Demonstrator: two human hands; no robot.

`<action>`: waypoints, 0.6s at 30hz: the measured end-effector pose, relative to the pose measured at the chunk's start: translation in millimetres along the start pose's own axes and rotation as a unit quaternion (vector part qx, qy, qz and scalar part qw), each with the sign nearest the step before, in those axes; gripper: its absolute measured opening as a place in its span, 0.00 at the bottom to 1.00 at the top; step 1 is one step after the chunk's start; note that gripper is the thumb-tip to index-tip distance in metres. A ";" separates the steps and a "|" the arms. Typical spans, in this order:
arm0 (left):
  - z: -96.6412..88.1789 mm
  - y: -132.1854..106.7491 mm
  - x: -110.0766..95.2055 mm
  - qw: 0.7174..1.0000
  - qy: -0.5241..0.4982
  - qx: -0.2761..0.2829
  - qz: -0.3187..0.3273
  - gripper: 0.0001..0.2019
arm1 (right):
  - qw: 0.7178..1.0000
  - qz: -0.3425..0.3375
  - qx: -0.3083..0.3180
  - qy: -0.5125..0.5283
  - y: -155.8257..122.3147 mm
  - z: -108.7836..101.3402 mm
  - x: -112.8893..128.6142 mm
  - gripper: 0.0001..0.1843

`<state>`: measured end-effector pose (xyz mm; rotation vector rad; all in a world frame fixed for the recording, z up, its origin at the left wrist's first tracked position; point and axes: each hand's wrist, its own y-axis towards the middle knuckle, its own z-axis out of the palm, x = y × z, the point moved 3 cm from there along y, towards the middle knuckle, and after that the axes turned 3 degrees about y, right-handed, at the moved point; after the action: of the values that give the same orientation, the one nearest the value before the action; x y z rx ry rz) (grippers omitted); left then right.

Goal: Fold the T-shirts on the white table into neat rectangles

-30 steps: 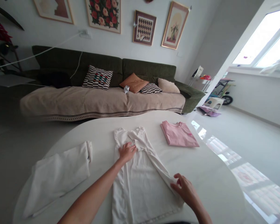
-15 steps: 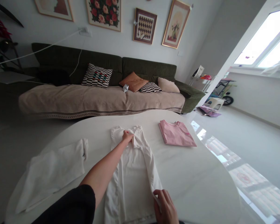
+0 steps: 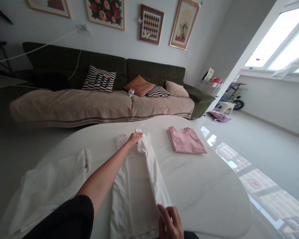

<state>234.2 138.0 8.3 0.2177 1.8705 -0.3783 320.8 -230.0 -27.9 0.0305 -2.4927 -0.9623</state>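
A long white shirt (image 3: pixel 139 186) lies lengthwise on the pale table, its collar end away from me and its two long sides folded inward. At the collar end, my left hand (image 3: pixel 134 138) is closed on the fabric near the neck; a small piece of cloth stands up just beyond its fingers. My right hand (image 3: pixel 171 222) grips the shirt's right edge close to me, thumb and fingers pinched together. Part of the near hem is hidden at the bottom of the view.
The white marbled table (image 3: pixel 204 196) has a rounded edge. A folded pink shirt (image 3: pixel 186 140) lies at its far right and another white garment (image 3: pixel 52 186) at the left. Behind stands a green sofa (image 3: pixel 154 69) with a beige cover (image 3: pixel 97 106) and several cushions.
My left hand has shifted slightly at the collar, its fingers now straighter and the neck cloth rearranged. The right hand still holds the near edge. The view has shifted slightly.
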 end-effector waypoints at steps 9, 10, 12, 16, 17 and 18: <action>-13.2 -10.8 30.9 0.991 0.131 -0.032 0.013 0.20 | 0.994 -0.068 0.080 -0.022 -12.5 24.9 9.2 0.18; -14.1 -11.9 29.2 0.988 0.146 -0.042 0.025 0.23 | 0.993 -0.078 0.091 -0.023 -12.0 22.2 8.8 0.17; -15.9 -15.9 22.5 0.979 0.180 -0.074 0.051 0.27 | 0.985 -0.114 0.126 -0.015 -8.3 13.9 9.7 0.14; -6.0 -33.2 4.8 0.952 0.246 -0.137 0.118 0.27 | 0.980 -0.065 0.188 0.006 19.5 -0.5 7.4 0.11; 2.6 -38.4 1.1 0.941 0.277 -0.125 0.151 0.26 | 0.982 -0.029 0.187 0.000 30.4 -0.2 5.3 0.12; 13.8 -43.3 -1.1 0.926 0.317 -0.095 0.184 0.26 | 0.983 0.000 0.183 -0.011 41.8 2.7 3.3 0.14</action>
<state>232.3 92.8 11.8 0.6046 2.4176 0.1624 322.6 -197.4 -1.5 0.1378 -2.6563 -0.4934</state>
